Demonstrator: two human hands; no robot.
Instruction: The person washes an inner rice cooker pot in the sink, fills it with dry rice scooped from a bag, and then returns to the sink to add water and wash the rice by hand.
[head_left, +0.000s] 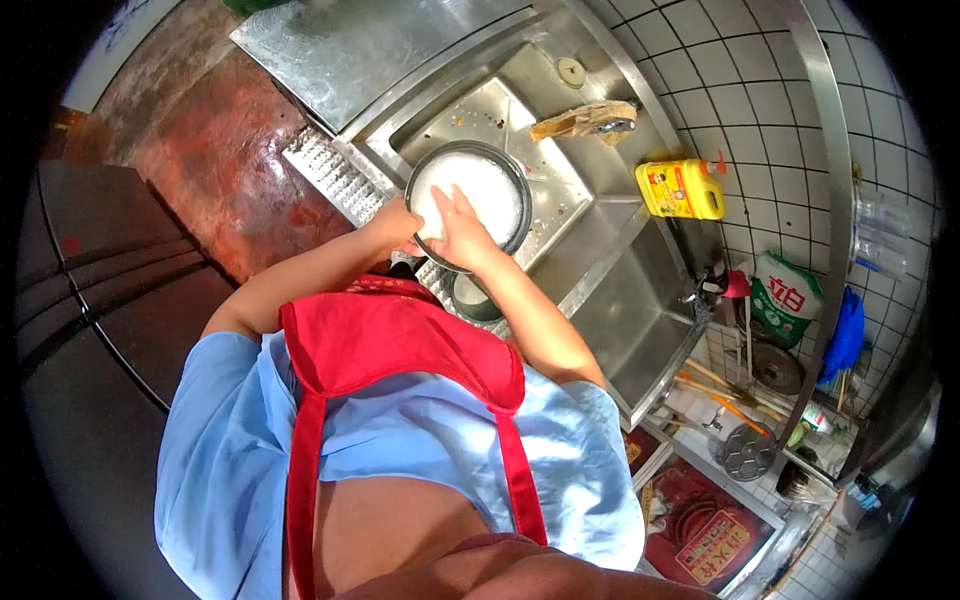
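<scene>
A round dark-rimmed pot [517, 185] is tilted over the near edge of the sink. White, grainy contents like rice [490, 190] fill it, with a cloudy, foamy look. My left hand [395, 224] is closed around the pot's left rim. Reaching over the near rim, my right hand [462, 236] rests on the white contents with its fingers stretched out and apart. Partly hidden beneath the pot and my right forearm is a second, smaller dark container [474, 300] with something pale in it.
The steel sink [580, 205] has food scraps on its bottom and a brown cloth-like piece [582, 122] by the tap. A second basin [625, 300] adjoins it. A yellow jug [680, 189] stands on the ledge; a green-and-white bag [785, 297] sits farther right. The red floor [230, 160] looks wet.
</scene>
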